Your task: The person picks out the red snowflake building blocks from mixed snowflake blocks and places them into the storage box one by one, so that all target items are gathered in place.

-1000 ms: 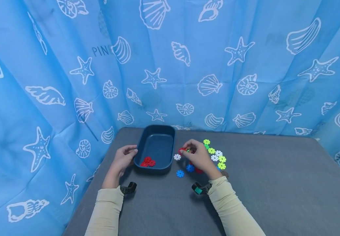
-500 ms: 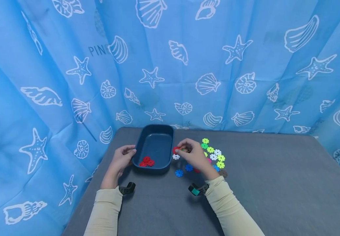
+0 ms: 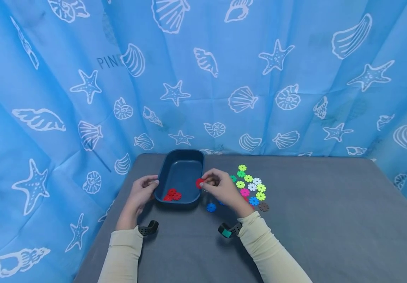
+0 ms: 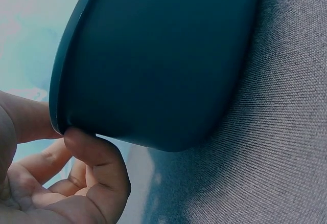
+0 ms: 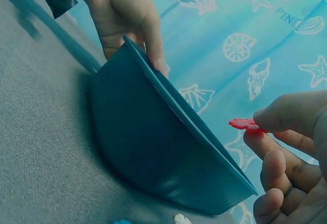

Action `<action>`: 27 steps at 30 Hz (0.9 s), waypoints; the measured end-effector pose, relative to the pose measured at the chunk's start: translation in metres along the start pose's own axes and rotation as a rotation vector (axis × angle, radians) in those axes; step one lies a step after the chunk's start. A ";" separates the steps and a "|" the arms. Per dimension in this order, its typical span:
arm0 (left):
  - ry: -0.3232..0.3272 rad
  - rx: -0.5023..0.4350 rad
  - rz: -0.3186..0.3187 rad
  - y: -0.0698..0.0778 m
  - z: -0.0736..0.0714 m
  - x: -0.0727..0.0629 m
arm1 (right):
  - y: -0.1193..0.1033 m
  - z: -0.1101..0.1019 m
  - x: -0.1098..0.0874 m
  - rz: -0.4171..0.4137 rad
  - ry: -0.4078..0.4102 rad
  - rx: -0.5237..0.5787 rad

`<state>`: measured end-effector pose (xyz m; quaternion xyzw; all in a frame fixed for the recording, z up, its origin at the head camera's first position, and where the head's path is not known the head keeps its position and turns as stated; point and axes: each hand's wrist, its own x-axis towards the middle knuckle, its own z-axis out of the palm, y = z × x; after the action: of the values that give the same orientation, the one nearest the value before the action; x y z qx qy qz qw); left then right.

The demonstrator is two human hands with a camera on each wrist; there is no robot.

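My left hand (image 3: 140, 196) grips the left rim of a dark blue rectangular tub (image 3: 186, 175); in the left wrist view thumb and forefinger (image 4: 104, 157) pinch the rim at a corner. Several red notched plastic discs (image 3: 173, 195) lie at the tub's near left corner. Between thumb and forefinger my right hand (image 3: 222, 191) pinches another red notched disc (image 3: 198, 183), held at the tub's right rim. The right wrist view shows that disc (image 5: 247, 125) nearly edge-on, beside the tub wall (image 5: 153, 132), with the other fingers curled below.
To the right, loose discs lie on the grey cloth: yellow-green (image 3: 261, 196), white (image 3: 252, 187), pink (image 3: 244, 192), brown (image 3: 264, 206) and blue (image 3: 254, 201). A separate blue disc (image 3: 211, 207) sits in front of the tub. A blue shell-print curtain (image 3: 203, 98) hangs behind the table.
My right hand has moved left from the loose discs to the tub's right rim, carrying the red disc. The left hand keeps its grip on the tub; the head view has shifted slightly.
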<state>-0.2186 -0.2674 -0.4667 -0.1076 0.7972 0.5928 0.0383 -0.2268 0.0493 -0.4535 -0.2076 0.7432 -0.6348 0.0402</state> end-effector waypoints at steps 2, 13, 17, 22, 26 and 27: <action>0.003 -0.007 0.000 0.000 0.001 0.000 | 0.001 0.001 0.000 -0.008 -0.001 -0.001; 0.015 -0.003 -0.010 0.002 0.003 -0.002 | 0.000 0.004 -0.001 -0.001 -0.045 0.025; 0.015 0.002 -0.016 0.003 0.004 -0.003 | -0.002 -0.001 -0.002 -0.011 -0.036 0.011; 0.007 -0.002 -0.012 0.003 0.004 -0.003 | -0.006 -0.011 -0.004 -0.023 -0.021 -0.031; 0.007 0.006 -0.011 0.003 0.003 -0.003 | -0.009 -0.023 -0.006 -0.023 -0.002 -0.075; 0.008 0.008 -0.010 0.004 0.003 -0.003 | -0.010 -0.026 -0.007 -0.017 0.005 -0.087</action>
<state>-0.2163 -0.2633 -0.4636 -0.1138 0.7991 0.5890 0.0386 -0.2259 0.0752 -0.4403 -0.2141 0.7683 -0.6027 0.0240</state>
